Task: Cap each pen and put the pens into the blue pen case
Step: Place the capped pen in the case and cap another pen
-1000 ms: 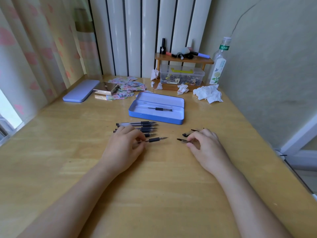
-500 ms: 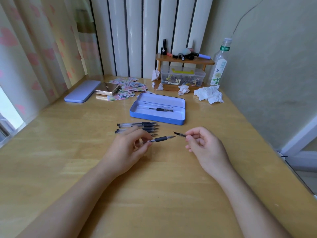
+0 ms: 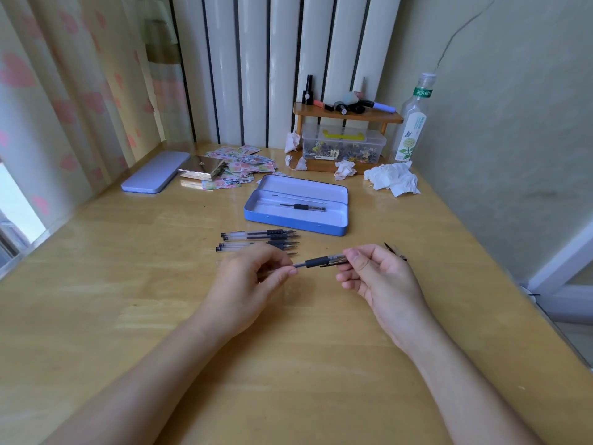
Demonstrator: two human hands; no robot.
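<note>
My left hand (image 3: 247, 284) grips the barrel of a clear pen with a black grip (image 3: 316, 262), held level above the wooden table. My right hand (image 3: 382, 281) pinches a clear cap (image 3: 338, 261) that sits over the pen's tip. Behind my left hand several uncapped pens (image 3: 258, 240) lie in a row. The open blue pen case (image 3: 296, 221) stands further back with one capped pen (image 3: 303, 206) inside. Loose caps (image 3: 396, 252) peek out behind my right hand.
A lilac case lid (image 3: 155, 172) lies at the back left beside a metal box (image 3: 202, 167) and scattered stickers (image 3: 244, 168). A small wooden shelf (image 3: 348, 115), a clear storage box (image 3: 343, 146), crumpled tissues (image 3: 393, 179) and a bottle (image 3: 412, 123) stand at the back right.
My right hand lifted a cap from the table and brought it left onto the pen's tip. My left hand raised the pen slightly off the table.
</note>
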